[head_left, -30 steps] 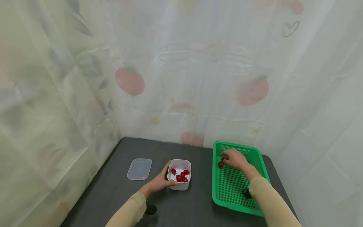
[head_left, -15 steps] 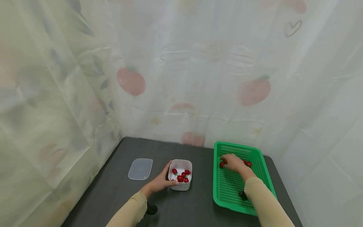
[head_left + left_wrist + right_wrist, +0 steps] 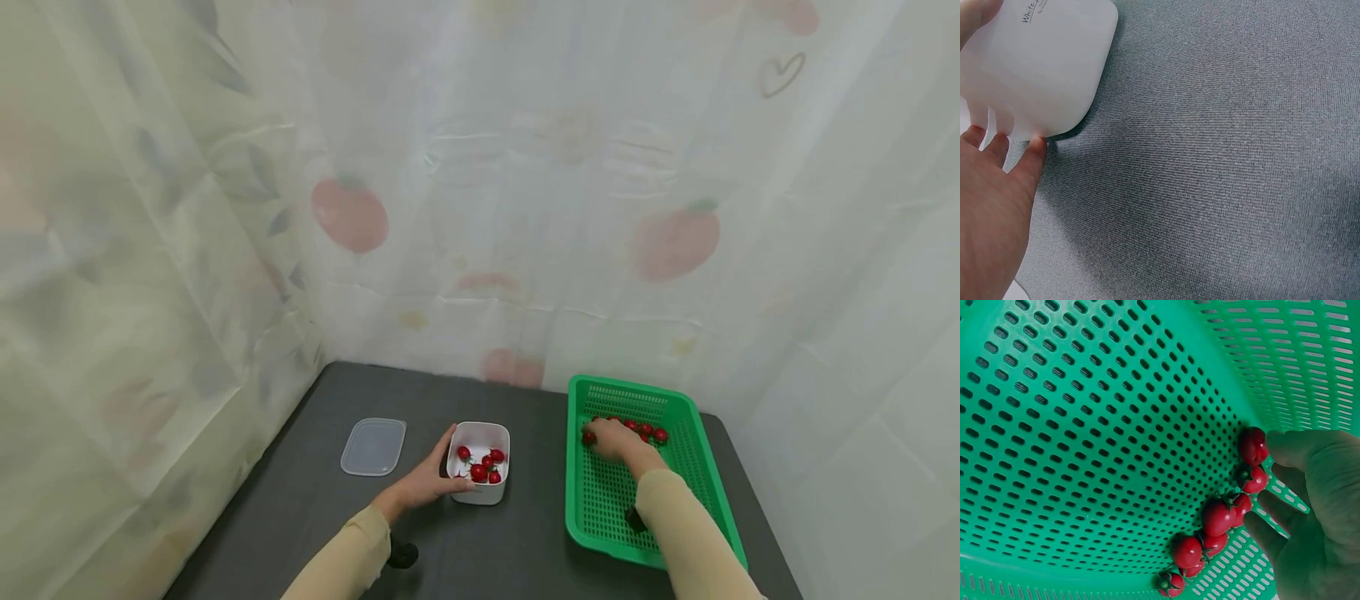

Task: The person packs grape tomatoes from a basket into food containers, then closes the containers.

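My left hand (image 3: 423, 482) grips the near left corner of a white plastic container (image 3: 483, 494), thumb along its front and fingers on its left side. Several cherry tomatoes (image 3: 478, 472) with green stems lie inside it. To the right, my right hand (image 3: 618, 439) reaches down into a green perforated basket (image 3: 572, 492). In the right wrist view, its thumb (image 3: 1288, 448) lies right at the end cherry tomato (image 3: 1253, 445) of a row, and the other fingers extend behind the row. More cherry tomatoes (image 3: 1217, 517) run along the basket's wall.
A translucent flat lid (image 3: 373, 447) lies on the dark table (image 3: 420, 400) left of the container. Printed curtains (image 3: 487, 208) hang behind the table and at both sides. A black object (image 3: 403, 556) shows under the left wrist.
My right hand has drawn a little toward me inside the basket, uncovering the row of cherry tomatoes behind it. The left hand and the container stay in place.
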Demonstrator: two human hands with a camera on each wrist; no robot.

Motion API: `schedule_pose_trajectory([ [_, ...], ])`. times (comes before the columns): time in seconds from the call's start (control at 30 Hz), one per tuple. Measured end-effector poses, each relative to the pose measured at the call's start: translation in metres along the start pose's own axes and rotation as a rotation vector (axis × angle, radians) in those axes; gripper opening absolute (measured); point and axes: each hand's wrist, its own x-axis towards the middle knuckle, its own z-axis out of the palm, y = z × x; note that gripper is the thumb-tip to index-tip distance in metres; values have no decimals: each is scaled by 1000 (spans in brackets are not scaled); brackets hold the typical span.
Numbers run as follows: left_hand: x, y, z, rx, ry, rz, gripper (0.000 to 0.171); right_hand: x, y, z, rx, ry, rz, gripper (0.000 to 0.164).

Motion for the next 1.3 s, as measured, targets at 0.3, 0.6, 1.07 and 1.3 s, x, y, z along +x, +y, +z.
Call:
schedule_pose_trajectory([
  [0.3, 0, -2, 2, 10, 5, 5, 110, 1, 0, 9, 18, -34, 30, 53],
  [0.6, -1, 0, 2, 16, 13, 2, 110, -2, -1, 9, -30, -21, 21, 40],
  [1.07, 0, -3, 1, 6, 7, 6, 110, -11, -1, 6, -1, 15, 5, 31],
  [1.3, -1, 0, 1, 9, 14, 3, 110, -11, 0, 7, 21, 12, 16, 34],
])
